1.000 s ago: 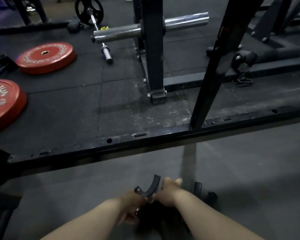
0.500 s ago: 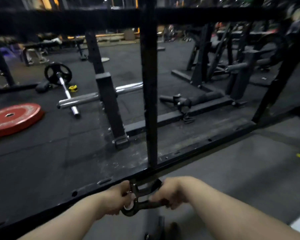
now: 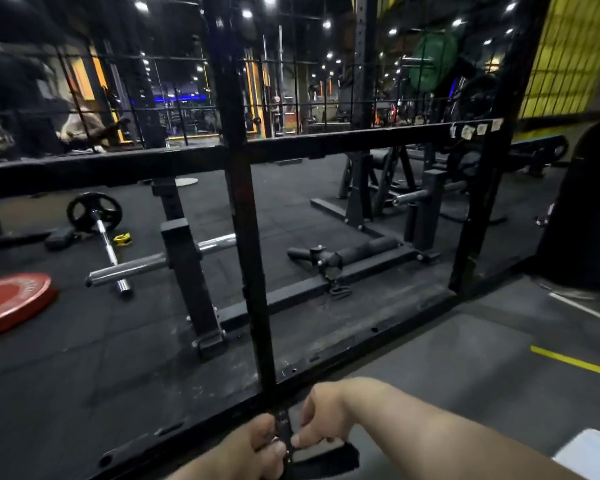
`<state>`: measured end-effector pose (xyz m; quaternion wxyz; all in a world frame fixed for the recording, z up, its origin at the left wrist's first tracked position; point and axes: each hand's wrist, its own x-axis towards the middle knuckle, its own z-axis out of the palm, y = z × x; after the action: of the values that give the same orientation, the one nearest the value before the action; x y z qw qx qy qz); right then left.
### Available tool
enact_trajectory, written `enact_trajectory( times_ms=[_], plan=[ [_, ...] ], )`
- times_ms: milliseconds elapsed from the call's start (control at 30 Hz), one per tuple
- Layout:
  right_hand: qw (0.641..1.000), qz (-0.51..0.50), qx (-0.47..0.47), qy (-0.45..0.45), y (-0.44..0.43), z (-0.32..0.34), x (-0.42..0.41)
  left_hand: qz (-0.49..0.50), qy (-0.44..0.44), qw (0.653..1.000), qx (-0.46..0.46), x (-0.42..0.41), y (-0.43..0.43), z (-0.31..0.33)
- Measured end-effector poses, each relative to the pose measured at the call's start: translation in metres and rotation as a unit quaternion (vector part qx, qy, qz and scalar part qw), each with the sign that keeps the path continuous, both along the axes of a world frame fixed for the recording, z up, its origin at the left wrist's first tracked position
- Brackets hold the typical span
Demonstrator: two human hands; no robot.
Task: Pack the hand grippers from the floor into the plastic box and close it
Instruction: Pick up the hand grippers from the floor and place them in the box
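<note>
Head view. My left grip and right grip meet at lower centre, both closed on one black hand gripper. The left fingers curl round its near end, and the right fingertips pinch it from above. The hand gripper sits between the two palms, over the grey floor, with one handle projecting to the right beneath my right wrist. Just beyond stands the black rack frame. A red weight plate lies far left. A white object, cut off by the frame edge, lies at lower right.
</note>
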<state>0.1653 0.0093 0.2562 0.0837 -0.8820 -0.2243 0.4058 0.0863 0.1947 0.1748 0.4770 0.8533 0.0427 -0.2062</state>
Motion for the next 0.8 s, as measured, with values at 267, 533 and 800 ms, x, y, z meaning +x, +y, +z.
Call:
enact_trajectory(
  times_ms=[267,533,800],
  plan=[
    [0.997,0.011,0.074,-0.018,-0.001,-0.012,-0.015,0.102,-0.082,0.991,-0.003,-0.022,0.014,-0.012],
    [0.983,-0.018,0.17,-0.071,-0.025,-0.022,-0.034,0.136,-0.113,0.978,0.114,-0.042,-0.039,0.014],
    [0.992,-0.003,0.127,0.024,-0.101,0.004,-0.037,-0.023,-0.076,0.951,0.3,-0.03,-0.118,0.094]
  ],
)
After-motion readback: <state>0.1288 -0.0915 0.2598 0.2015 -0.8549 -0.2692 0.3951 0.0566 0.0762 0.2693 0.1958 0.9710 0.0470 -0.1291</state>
